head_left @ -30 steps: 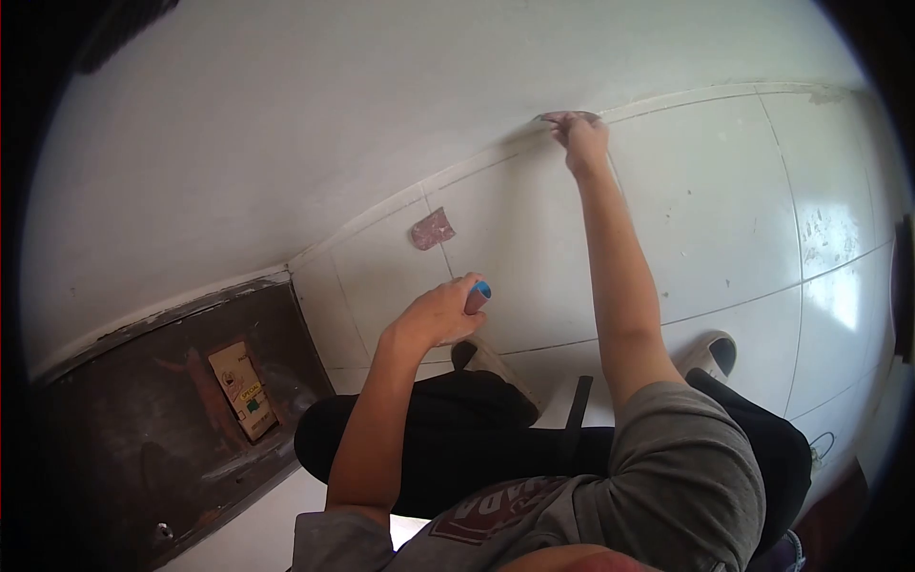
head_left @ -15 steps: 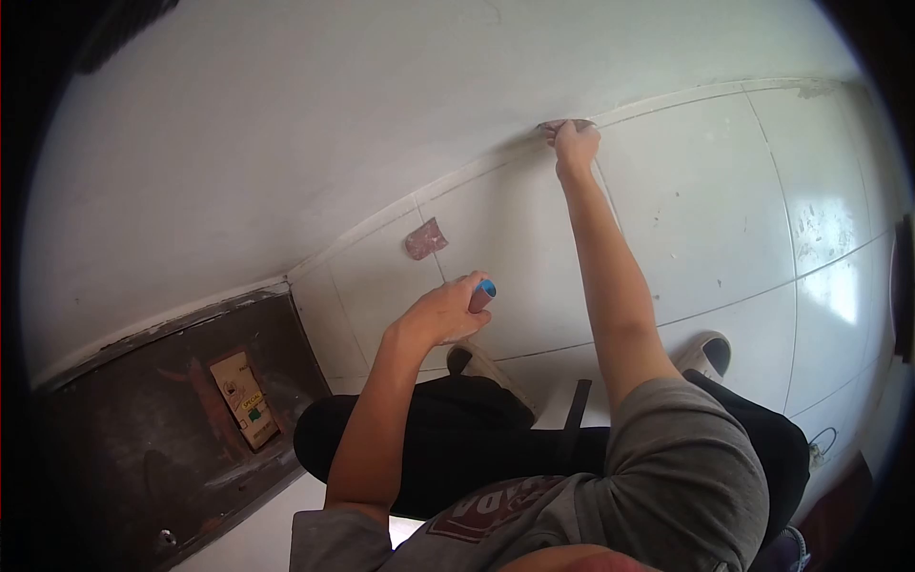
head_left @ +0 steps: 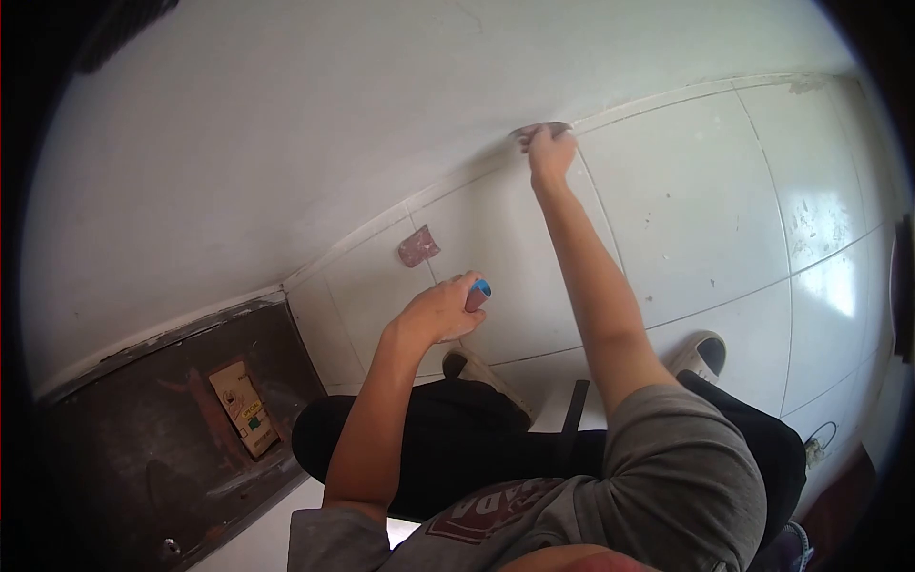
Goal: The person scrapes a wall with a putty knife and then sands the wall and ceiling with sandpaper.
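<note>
My left hand [head_left: 442, 310] is closed around a small roll of sandpaper [head_left: 478, 297], brown outside with blue showing at its open end, above the floor tiles. My right hand [head_left: 550, 153] reaches out to the foot of the white wall [head_left: 362, 105]. Its fingers press a reddish-brown piece of sandpaper [head_left: 556, 127] against the wall just above the tiles; part of the piece is hidden by the fingers. Another curved reddish-brown piece of sandpaper [head_left: 417, 246], dusted with white, lies on the floor between my left hand and the wall.
A dark brown panel [head_left: 114, 439] at the lower left has a cardboard box [head_left: 244, 410] on it. White floor tiles [head_left: 686, 210] with specks of debris stretch along the wall. My shoes [head_left: 701, 355] stand on the tiles. A thin cable loop [head_left: 822, 437] lies at the right.
My right hand has slid left along the foot of the wall with its sandpaper. The left hand keeps its hold on the roll; the whole view has shifted slightly.
</note>
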`<state>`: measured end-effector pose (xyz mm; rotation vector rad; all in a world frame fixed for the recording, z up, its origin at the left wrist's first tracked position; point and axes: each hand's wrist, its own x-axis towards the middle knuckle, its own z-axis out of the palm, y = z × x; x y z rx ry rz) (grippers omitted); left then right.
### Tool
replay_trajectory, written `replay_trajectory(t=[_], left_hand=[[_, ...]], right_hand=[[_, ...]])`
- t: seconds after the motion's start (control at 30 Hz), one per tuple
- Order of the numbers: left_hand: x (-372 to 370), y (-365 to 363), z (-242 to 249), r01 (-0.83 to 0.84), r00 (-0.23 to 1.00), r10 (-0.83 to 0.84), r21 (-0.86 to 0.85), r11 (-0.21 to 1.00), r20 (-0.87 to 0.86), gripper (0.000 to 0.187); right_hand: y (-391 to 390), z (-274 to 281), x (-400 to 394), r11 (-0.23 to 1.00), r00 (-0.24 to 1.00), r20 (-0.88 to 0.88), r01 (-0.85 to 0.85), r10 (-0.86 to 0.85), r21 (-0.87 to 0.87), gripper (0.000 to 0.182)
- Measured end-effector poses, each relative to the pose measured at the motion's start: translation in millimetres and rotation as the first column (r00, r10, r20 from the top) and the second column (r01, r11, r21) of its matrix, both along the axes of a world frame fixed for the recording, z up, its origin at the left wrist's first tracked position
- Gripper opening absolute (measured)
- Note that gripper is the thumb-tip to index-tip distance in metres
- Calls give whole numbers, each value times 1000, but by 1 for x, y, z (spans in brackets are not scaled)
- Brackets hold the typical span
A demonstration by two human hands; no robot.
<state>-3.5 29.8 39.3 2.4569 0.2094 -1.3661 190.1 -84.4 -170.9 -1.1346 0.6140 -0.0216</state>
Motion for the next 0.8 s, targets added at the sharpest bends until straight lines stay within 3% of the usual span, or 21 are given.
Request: replay_trajectory(t=[0.13,0.17,0.3,0.4,0.43,0.53,0.57,0.67,0.77,0.8], left_hand=[[-1,0,1,-1,1000,0,-36,999,-18,54],[2,-1,1,-6,1000,5,-43,999,-10,53],[-7,-1,4,15,999,-15,-3,1000,43,52],[-8,0,6,7,999,-6,-25,1000,47,52],[-6,-1,7,-6,999,8,-49,999,34,52],[-3,-6,15,-2,1000,1,-16,1000,-16,53],[-7,-4,15,-10,1000,10,-16,1000,-1,53],[-11,4,5,-1,997,3,-21,1000,74,53],[-18,5,1,12,998,-10,-19,1000,63,53],[-13,1,7,9,1000,-8,-7,1000,26,53]], right_hand=[[1,-3,-5,983,1000,4,-16,17,-185,27],[9,0,-9,982,989,65,-120,131,-147,26],[1,20,-6,994,994,-43,101,-103,-51,29],[16,28,-22,965,970,90,-210,226,-158,31],[23,37,-26,982,977,98,-184,188,-48,31],[11,23,-12,994,993,-47,107,-108,-27,31],[18,7,-9,976,992,9,127,-128,-178,32],[11,14,-16,990,987,107,-111,120,-82,32],[5,-4,-7,998,996,63,60,-60,8,32],[8,-2,-13,1000,996,90,11,-9,-19,32]])
